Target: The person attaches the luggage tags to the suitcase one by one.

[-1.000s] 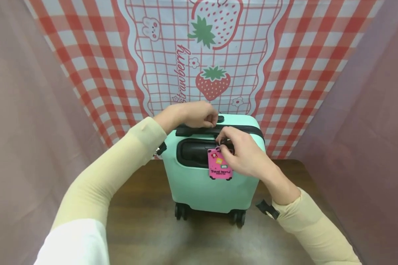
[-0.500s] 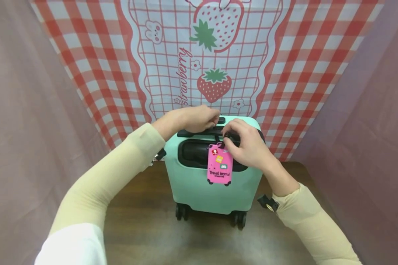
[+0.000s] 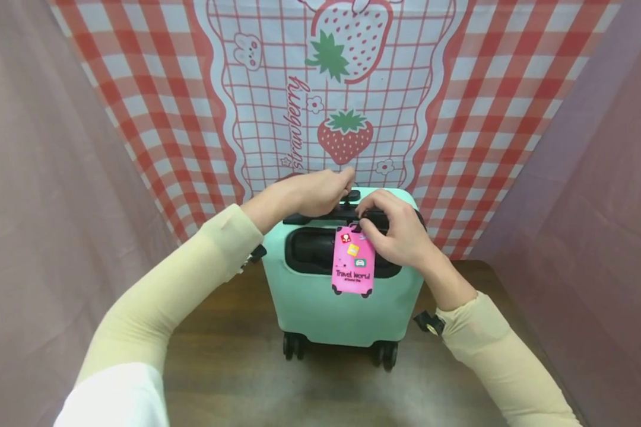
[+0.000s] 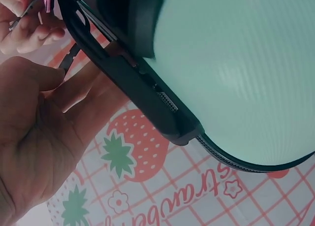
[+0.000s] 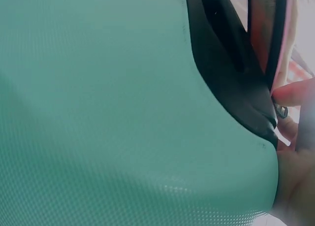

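A mint-green suitcase [image 3: 347, 311] stands upright, with a pink luggage tag [image 3: 354, 261] hanging before the black recess in its near side. My left hand [image 3: 320, 193] is over the suitcase's top; in the left wrist view its thumb and fingers pinch the end of a thin black strap [image 4: 70, 60] beside the black carry handle [image 4: 128, 88]. Fingers of that hand pass behind the handle. With curled thumb and forefinger, my right hand [image 3: 397, 231] holds the tag's strap just above the pink part. A small metal buckle [image 5: 281, 111] shows at its fingertips in the right wrist view.
Black wheels [image 3: 387, 354] carry the suitcase on a brown wooden surface [image 3: 224, 362]. Right behind it hangs a strawberry-print cloth [image 3: 344, 139] with red checks. Pinkish drapes [image 3: 43, 207] close in both sides.
The left fingertips have risen a little above the suitcase top. My right hand has shifted slightly up, and the luggage tag, partly covered by it before, now hangs in fuller view.
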`<state>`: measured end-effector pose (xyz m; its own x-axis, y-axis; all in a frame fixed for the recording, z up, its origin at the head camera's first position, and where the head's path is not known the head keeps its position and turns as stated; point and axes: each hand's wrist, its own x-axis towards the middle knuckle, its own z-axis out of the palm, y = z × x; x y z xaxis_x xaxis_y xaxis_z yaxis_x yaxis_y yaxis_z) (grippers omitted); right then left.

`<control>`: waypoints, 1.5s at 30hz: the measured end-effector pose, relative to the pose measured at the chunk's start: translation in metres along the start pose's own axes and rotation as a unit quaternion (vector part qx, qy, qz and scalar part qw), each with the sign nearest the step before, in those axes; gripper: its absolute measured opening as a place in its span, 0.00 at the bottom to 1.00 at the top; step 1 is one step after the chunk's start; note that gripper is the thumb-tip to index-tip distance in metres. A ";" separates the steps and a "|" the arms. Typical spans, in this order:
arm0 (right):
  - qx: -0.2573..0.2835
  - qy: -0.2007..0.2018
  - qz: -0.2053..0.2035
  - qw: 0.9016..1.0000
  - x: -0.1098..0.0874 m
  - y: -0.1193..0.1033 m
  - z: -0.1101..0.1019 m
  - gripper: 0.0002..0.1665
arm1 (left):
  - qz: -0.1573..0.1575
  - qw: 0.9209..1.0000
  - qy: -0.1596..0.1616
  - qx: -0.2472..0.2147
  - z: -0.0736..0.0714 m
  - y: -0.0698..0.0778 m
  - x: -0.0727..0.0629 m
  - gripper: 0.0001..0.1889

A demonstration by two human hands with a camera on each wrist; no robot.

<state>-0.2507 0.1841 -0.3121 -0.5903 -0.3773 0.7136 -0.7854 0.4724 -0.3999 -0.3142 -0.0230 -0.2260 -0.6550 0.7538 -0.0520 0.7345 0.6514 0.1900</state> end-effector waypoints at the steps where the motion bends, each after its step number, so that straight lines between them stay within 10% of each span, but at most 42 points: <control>1: 0.001 -0.003 0.000 1.000 0.000 0.000 0.000 0.06 | 0.001 1.000 0.002 -0.001 -0.001 0.001 -0.002 0.06; 29: -0.090 -0.014 0.051 0.995 0.013 -0.017 -0.003 0.06 | 0.045 0.990 0.130 -0.034 -0.010 0.009 -0.026 0.05; 45: -0.028 0.032 0.070 0.997 0.011 -0.010 0.003 0.06 | 0.030 0.924 0.289 -0.247 0.041 0.006 -0.026 0.08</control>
<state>-0.2498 0.1725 -0.3019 -0.6786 -0.2531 0.6895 -0.6838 0.5605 -0.4672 -0.2858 -0.0356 -0.2634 -0.7058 0.5222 0.4787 0.6957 0.3833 0.6075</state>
